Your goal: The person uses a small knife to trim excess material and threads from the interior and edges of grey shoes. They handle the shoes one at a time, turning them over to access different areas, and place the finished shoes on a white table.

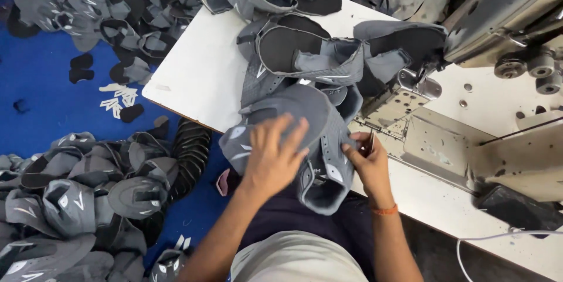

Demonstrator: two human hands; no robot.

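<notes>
1. Grey cloth shoe top [311, 141] sits at the middle of the frame, at the near edge of the white table [193, 76], and you have both hands on it.
2. Your left hand [272, 153] lies flat over it with the fingers spread, pressing down, not closed around it.
3. Your right hand [366, 161] pinches its right edge. A thin, shiny thing [370, 141] pokes up by those fingers, but it is too small for me to tell what it is.
4. More grey shoe tops [305, 53] lie joined in a row on the table, up toward the sewing machine [504, 18] at the upper right. It looks like they are sewn already.
5. Big heaps of grey shoe tops [76, 194] lie on the blue floor [41, 82] at the left. I cannot tell which are done and which are left.
6. The needle part is hidden behind cloth, and the machine is cut off at the top edge.
</notes>
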